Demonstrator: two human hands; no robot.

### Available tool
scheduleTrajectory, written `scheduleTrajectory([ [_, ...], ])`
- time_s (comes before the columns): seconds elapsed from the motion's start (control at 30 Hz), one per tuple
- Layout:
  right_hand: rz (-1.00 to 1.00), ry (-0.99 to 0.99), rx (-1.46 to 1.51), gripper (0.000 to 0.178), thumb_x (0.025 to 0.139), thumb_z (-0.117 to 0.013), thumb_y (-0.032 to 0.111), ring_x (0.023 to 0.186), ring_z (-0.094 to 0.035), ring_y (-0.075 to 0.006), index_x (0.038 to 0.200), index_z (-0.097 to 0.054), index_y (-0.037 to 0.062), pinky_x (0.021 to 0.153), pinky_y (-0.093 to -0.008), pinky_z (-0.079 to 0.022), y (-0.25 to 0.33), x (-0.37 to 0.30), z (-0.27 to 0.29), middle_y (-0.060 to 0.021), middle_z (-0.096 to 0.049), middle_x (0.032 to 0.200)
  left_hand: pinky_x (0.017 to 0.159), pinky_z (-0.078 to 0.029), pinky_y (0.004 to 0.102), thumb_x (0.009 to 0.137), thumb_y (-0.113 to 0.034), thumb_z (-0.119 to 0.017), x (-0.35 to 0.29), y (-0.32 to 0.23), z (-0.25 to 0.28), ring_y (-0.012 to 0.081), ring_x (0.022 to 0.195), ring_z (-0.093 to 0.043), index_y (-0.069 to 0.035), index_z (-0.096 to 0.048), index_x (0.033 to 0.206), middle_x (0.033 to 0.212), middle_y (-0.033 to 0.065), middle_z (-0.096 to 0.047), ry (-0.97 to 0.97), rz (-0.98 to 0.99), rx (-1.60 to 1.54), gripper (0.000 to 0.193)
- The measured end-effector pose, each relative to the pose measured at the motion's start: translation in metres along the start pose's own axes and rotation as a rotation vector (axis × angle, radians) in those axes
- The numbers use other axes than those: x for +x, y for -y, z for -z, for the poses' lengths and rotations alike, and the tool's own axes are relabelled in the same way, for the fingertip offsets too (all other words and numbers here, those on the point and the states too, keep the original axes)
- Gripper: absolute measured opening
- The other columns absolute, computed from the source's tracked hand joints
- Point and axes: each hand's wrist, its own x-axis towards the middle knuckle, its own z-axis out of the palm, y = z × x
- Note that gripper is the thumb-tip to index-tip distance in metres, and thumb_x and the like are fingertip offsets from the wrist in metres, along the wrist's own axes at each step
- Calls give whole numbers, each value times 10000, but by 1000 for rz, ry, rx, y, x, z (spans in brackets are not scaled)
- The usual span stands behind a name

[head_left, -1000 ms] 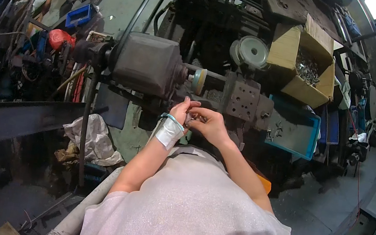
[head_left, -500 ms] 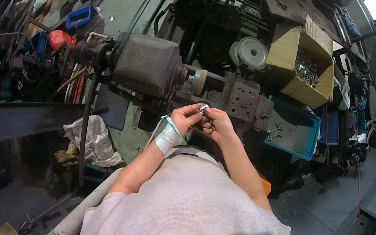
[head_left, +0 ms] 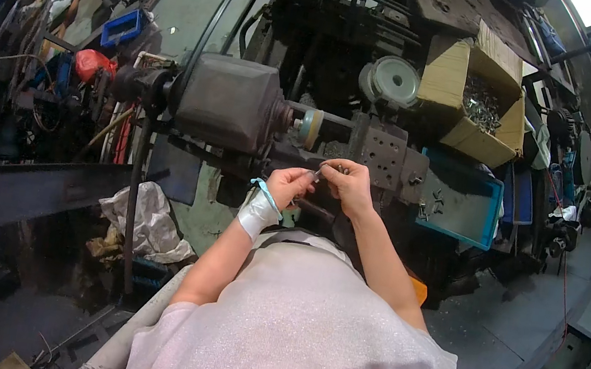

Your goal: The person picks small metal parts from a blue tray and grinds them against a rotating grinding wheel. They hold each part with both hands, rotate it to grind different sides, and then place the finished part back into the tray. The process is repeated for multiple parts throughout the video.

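In front of my body both hands meet over a small shiny metal part [head_left: 317,176], partly hidden by the fingers. My left hand [head_left: 286,186] is closed in a pinch at its left side, with a pale band around the wrist. Thumb and fingers of my right hand [head_left: 350,188] pinch it from the right; something small and dark shows by the right fingers, too small to name. Just beyond the hands is the machine's spindle with a round tan-and-green wheel [head_left: 311,129]. Right of that sits a dark metal block [head_left: 383,157] with several holes.
A cardboard box [head_left: 463,139] of small metal parts stands at the right, beyond a blue tray [head_left: 496,214] with a few pieces in it. A bulky motor housing [head_left: 227,103] lies to the left. A vertical bar [head_left: 132,214] and a white sack [head_left: 149,220] are at the lower left.
The right hand has tilted up and shifted slightly right, its fingers now higher. The left hand has moved a little left and down. The metal part has turned and shows less.
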Motion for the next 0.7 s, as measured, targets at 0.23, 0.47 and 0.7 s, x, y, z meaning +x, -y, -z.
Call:
scheduleTrajectory([
  [0.23,50,-172,-56,157,708,-655,90,461,-438,-50,787,-629,-43,399,-203,-310,-9,12,-13,-12,-545,587,417,-349,184,804,-217,-597,15,4,-1,25,516,-449,-22,-627,858,663,-36,-574,-149,-135,134,204],
  [0.47,86,-283,-62,154,697,-656,71,495,-444,-61,784,-630,-53,423,-217,-328,-18,34,-21,-23,-554,600,422,-352,208,784,-226,-603,38,13,4,55,529,-459,3,-619,790,656,-4,-572,-285,-204,196,230],
  [0.7,140,-354,-39,140,687,-666,54,512,-449,-59,768,-630,-54,438,-218,-339,-26,46,-25,-15,-559,603,491,-363,238,773,-209,-602,43,4,-4,82,535,-462,6,-587,683,620,11,-558,-371,-127,178,233],
])
